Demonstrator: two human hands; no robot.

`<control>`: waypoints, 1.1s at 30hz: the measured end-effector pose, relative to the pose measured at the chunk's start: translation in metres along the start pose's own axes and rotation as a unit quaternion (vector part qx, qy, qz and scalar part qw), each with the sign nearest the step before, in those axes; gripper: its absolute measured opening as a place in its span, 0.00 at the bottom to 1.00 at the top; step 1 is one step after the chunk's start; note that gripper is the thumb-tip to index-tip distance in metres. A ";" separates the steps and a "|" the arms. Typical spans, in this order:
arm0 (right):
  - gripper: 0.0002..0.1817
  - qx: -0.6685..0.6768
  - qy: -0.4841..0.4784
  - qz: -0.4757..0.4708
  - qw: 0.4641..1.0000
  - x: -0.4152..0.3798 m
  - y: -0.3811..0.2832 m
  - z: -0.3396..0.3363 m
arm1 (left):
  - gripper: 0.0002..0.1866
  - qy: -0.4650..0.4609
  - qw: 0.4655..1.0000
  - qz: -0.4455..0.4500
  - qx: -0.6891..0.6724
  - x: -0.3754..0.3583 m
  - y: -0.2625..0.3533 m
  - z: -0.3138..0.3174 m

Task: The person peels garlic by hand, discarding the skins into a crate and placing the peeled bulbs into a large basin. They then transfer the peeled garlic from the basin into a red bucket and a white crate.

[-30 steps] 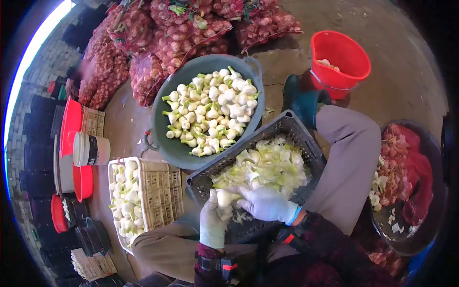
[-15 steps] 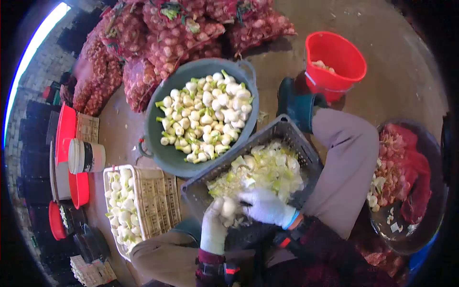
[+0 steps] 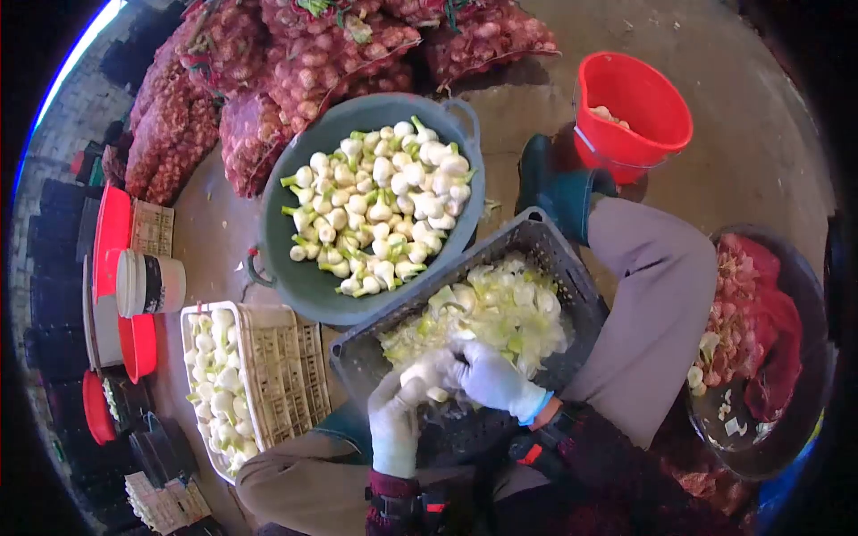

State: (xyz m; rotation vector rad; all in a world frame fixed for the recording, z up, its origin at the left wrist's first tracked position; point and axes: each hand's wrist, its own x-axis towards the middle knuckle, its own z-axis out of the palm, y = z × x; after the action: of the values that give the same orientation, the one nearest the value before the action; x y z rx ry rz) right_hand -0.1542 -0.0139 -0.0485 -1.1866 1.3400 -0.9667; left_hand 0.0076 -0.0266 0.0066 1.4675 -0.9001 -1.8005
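Note:
My left hand, in a white glove, is closed around a pale peeled garlic bulb above a black plastic crate. Against the bulb's right side is my gloved right hand, its fingers pinched together. A small dark spot shows at those fingertips, but I cannot make out what it is. Loose garlic skins, whitish and pale green, fill much of the crate. Just beyond it stands a grey-green tub holding many white garlic bulbs with short green stems.
Red mesh sacks full of bulbs lie at the back. A red bucket stands at back right. On the right, a dark basin holds unpeeled bulbs and red netting. A cream crate of white bulbs sits on the left, near stacked tubs.
My right hand has shifted slightly up, and its fingers have closed in against the bulb. My left hand has turned the bulb a little. The view has tilted slightly.

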 end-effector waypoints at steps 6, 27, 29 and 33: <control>0.13 -0.348 -0.069 0.062 0.933 0.006 0.031 0.000 | 0.36 0.040 0.981 0.063 -0.178 -0.019 0.009 0.010; 0.07 -0.027 0.175 -0.050 0.983 0.010 -0.019 0.000 | 0.34 -0.034 0.984 0.033 -0.172 0.001 0.008 0.023; 0.07 -0.068 0.171 -0.072 0.980 0.010 -0.014 0.005 | 0.34 -0.005 0.996 0.025 -0.082 0.003 0.008 0.023; 0.04 -0.020 0.173 -0.074 0.982 0.019 -0.012 0.003 | 0.28 0.034 0.997 -0.007 -0.075 -0.001 -0.001 0.009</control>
State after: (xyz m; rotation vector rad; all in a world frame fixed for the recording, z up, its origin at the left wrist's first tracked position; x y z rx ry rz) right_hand -0.1487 -0.0340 -0.0409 -1.1992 1.5648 -1.3037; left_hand -0.0008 -0.0243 0.0074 1.4337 -0.7065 -1.7771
